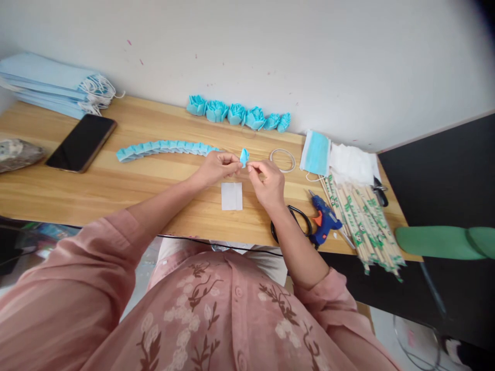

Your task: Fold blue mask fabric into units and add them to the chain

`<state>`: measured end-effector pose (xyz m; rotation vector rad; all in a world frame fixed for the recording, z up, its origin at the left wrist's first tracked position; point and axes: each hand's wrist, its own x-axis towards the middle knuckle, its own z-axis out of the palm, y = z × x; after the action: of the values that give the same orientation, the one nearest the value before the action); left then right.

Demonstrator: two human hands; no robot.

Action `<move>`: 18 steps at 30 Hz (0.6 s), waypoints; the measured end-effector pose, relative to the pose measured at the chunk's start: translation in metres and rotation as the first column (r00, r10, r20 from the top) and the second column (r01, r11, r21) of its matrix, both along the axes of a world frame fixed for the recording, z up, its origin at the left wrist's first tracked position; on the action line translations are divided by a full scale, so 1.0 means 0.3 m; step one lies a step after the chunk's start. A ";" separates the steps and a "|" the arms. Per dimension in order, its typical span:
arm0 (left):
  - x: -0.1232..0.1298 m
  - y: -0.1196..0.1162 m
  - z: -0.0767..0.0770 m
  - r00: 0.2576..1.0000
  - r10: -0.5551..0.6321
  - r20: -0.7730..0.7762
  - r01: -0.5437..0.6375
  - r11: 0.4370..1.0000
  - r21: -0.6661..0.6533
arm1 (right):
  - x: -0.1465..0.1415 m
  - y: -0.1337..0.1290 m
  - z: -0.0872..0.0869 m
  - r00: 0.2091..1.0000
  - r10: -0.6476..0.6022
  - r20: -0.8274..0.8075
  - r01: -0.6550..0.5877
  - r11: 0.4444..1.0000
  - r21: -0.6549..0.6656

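Observation:
A small folded piece of blue mask fabric [244, 156] stands up between my two hands. My left hand [219, 167] pinches its left lower edge, and my right hand [267, 180] pinches its right lower edge. Just below my fingers a pale square of fabric [232, 196] lies flat on the table. Behind my left hand runs a curved row of overlapping folded blue pieces [166, 148]. Several blue fabric flowers [236, 114] are lined up along the wall.
A blue glue gun [324, 219] with a black cord lies by my right forearm. Near it are a roll of tape [282, 160], a face mask [315, 153] and many wrapped chopsticks [365, 221]. A phone [82, 142] and a mask stack [50, 82] sit left; a green bottle [436, 242] overhangs at right.

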<state>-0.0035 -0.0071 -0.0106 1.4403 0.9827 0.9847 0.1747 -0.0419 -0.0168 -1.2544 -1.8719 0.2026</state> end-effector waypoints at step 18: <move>-0.005 0.002 0.019 0.999 0.017 0.031 -0.015 0.998 -0.057 | 0.019 0.027 -0.006 0.986 -0.128 -0.106 0.120 0.990 -0.075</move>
<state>-0.0049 -0.0066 -0.0048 1.3680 0.9933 0.9802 0.1802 -0.0338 -0.0186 -1.3737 -1.6993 0.2650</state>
